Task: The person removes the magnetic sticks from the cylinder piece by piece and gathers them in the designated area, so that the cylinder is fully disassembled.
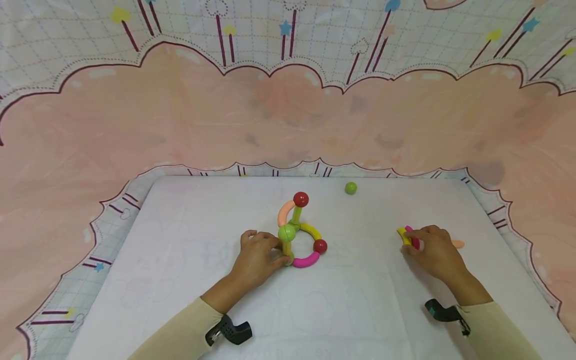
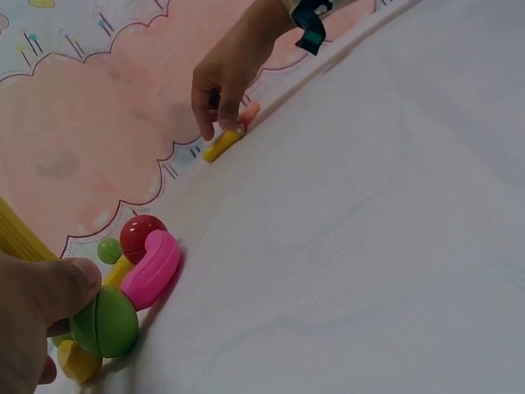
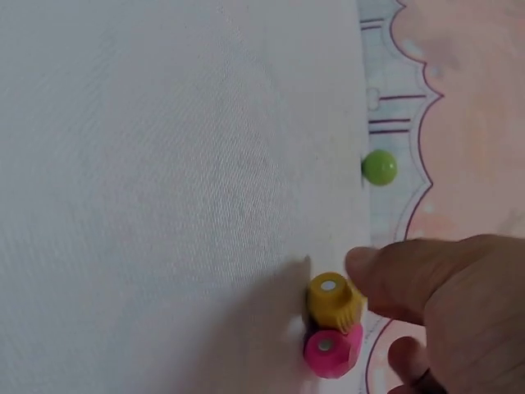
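Observation:
My left hand pinches the left side of a stick-and-ball toy figure, at a yellow stick beside green balls. The figure joins a ring of yellow and pink curved sticks with an upper part of peach and green sticks. A red ball tops it; another red ball sits on the ring. Over at the right, my right hand is lowered over loose pieces, fingers loosely bent. Under its fingertips lie a yellow stick and a pink stick, side by side, with pale discs in their ends.
A loose green ball lies near the far edge of the white table. The end of a peach stick shows to the right of my right hand. A cloth with drip and candle prints hangs behind the table.

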A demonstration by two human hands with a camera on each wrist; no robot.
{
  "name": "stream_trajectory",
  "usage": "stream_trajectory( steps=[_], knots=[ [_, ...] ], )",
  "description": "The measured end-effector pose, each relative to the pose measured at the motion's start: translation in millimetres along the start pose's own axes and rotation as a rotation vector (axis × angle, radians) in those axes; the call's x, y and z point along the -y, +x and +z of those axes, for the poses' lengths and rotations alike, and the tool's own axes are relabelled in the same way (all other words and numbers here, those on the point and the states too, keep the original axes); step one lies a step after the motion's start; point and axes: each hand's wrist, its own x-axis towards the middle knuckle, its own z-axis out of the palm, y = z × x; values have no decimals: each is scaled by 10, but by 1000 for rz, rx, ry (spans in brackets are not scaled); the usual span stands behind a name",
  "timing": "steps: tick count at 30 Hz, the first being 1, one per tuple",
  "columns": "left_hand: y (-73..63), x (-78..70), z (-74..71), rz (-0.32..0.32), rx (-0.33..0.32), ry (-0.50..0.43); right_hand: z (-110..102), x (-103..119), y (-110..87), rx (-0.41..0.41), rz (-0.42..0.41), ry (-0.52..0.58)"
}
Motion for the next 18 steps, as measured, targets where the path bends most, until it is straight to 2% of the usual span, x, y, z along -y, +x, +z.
stream_trajectory(
  steps=[5,11,15,18],
  knots=[
    [-8,22,14,6,3,-1,37,120,9,-88,-39,83],
    [-24,39,10,7,8,-24,97,433,12,-184,-119,128],
    [-34,40,-16,11,9,-36,144,685,19,-212,-183,129],
    [-41,47,-34,22,6,-54,158,874,14,-200,-223,148]
  ],
)
